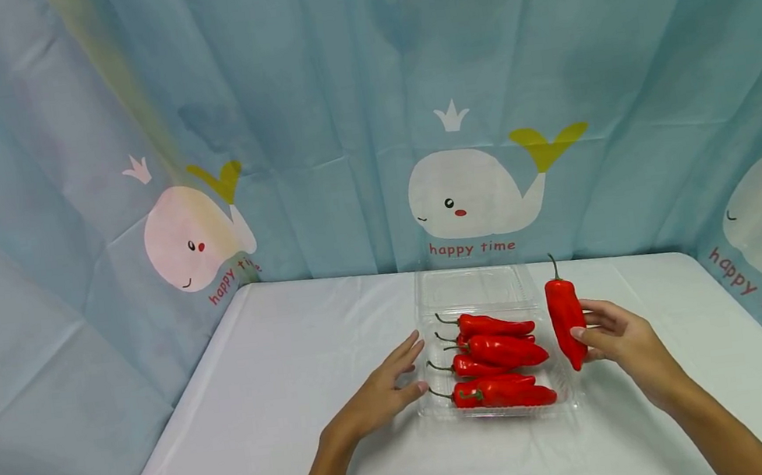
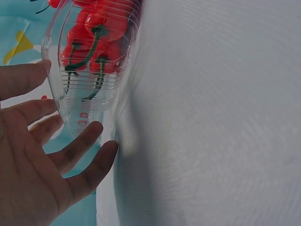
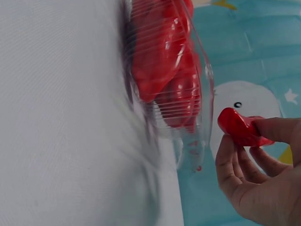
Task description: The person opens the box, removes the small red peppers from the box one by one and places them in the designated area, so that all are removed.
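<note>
**One red pepper lifted beside the clear tray**

We are holding a single red pepper point(image 1: 565, 318) in our right hand point(image 1: 622, 347), pinching it between thumb and fingertips. It is standing nearly upright in the air, green stem pointing up, just beside the right edge of the clear plastic tray point(image 1: 425, 318). In the right wrist view the pepper's rounded tip point(image 3: 240, 127) is poking out from between the curled fingers point(image 3: 228, 160), with the tray wall just to its left and apart from it.

Our left hand point(image 1: 384, 390) is resting flat on the white tablecloth point(image 1: 282, 358) at the tray's left side, fingers straight and slightly spread, gripping nothing. From the left wrist view the fingertips point(image 2: 96, 129) are lying right against the ribbed tray wall point(image 2: 80, 94); whether they are actually touching it, we cannot tell.

Inside the tray, several more red peppers point(image 1: 503, 353) are lying side by side, stems pointing left. The tray's clear lid point(image 1: 471, 287) is lying open behind it, towards the curtain.

A blue curtain point(image 1: 339, 117) printed with white whales and the words "happy time" is hanging behind the table.
</note>
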A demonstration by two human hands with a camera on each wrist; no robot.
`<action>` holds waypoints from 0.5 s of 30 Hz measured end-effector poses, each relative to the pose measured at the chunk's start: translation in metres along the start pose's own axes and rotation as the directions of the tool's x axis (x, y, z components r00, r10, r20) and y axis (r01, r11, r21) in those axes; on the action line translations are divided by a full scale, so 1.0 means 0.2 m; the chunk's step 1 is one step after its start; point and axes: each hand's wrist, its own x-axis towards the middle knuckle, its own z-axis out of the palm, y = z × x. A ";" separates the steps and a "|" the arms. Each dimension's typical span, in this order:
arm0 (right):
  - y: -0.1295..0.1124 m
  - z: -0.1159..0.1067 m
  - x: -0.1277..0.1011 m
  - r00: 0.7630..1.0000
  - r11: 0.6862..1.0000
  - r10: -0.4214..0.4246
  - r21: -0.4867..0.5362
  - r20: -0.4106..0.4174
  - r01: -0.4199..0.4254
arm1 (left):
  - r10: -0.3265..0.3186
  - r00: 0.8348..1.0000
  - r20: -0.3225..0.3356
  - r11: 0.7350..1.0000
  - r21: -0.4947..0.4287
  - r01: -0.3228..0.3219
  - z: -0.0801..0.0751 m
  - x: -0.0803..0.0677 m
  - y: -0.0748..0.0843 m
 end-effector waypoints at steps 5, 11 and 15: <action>0.02 -0.01 0.00 1.000 1.000 0.000 0.011 -0.002 0.000 | 0.001 1.000 -0.001 1.000 0.004 -0.001 0.00 0.00 -0.01; 0.04 -0.01 0.01 1.000 1.000 0.013 0.017 -0.009 -0.013 | 0.002 1.000 0.000 1.000 0.003 -0.002 0.00 0.01 -0.01; 0.06 -0.02 0.02 0.999 0.999 0.034 0.013 -0.011 -0.034 | 0.003 1.000 0.002 1.000 -0.001 -0.003 0.00 0.01 -0.01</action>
